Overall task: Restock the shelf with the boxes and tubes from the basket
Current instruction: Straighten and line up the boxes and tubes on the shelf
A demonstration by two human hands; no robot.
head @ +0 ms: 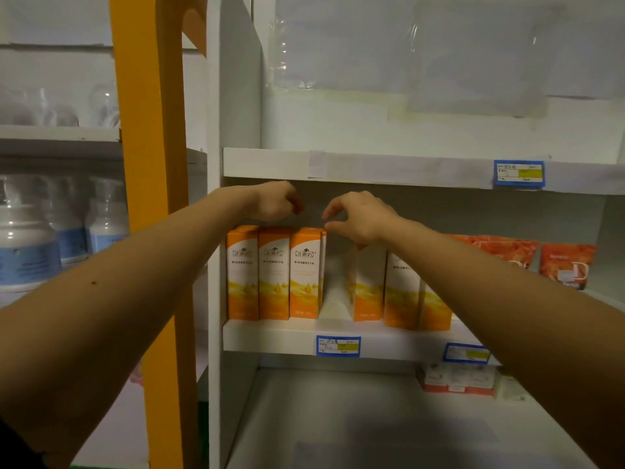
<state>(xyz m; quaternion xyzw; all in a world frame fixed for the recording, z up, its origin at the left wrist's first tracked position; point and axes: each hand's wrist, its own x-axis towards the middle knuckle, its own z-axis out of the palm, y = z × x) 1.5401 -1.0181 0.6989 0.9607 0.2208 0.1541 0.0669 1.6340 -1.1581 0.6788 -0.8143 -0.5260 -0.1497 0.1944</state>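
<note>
Boxes (274, 274) stood in a row on the middle shelf (270, 336), the left hand (274, 202) curled and empty above them, the right hand (363, 216) with thumb and forefinger parted over one skewed box (368, 282), likely to square it into the gap.

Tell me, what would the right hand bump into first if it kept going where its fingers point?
Probably the left hand: the right hand points leftward at it, though depth is unclear.
</note>
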